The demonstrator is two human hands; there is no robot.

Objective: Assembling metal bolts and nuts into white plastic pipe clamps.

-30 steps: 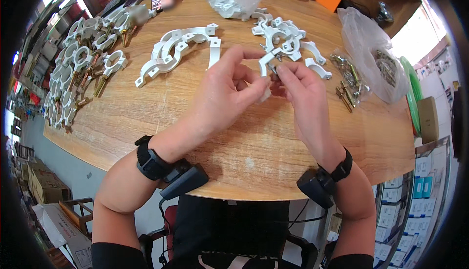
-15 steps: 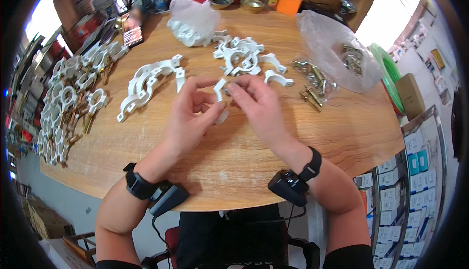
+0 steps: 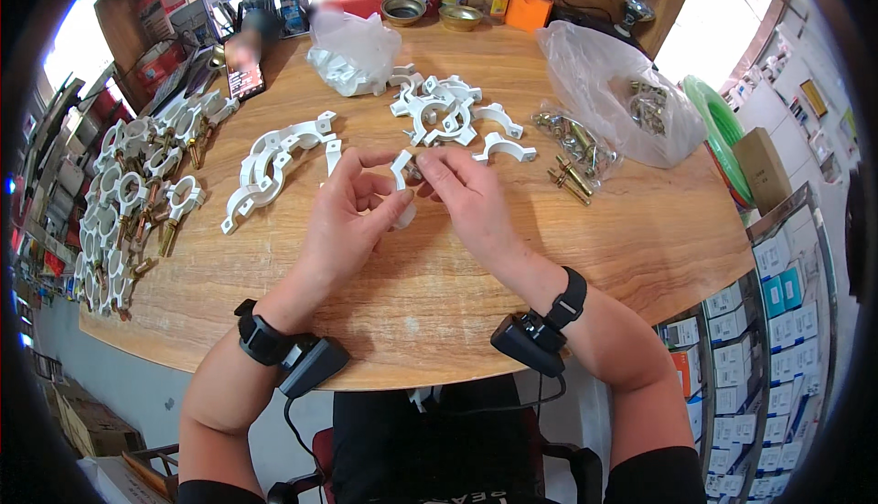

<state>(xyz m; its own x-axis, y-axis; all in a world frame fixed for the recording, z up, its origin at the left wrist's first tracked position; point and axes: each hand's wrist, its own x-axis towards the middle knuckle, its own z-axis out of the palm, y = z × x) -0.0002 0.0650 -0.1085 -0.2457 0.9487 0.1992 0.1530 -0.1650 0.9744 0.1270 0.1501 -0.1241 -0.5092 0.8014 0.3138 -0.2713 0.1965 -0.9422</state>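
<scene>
At the left of the frame, white ring clamps with brass-coloured bolts (image 3: 128, 204) lay heaped, one knock from sliding off the table edge. Right of them sat large white curved half-rings (image 3: 261, 195). Near the centre, the left hand (image 3: 343, 216) pinched a white angled clamp half (image 3: 400, 173) above the wood — a loose grip could have let it twist. The right hand (image 3: 471, 207), fingertips narrowed, held a small dull metal part (image 3: 413, 167) at its upper end, mostly hidden; slipping or crooked threading seemed possible. Loose brass-coloured bolts (image 3: 571, 182) lay right of centre — a stray sleeveless forearm might have rolled them.
</scene>
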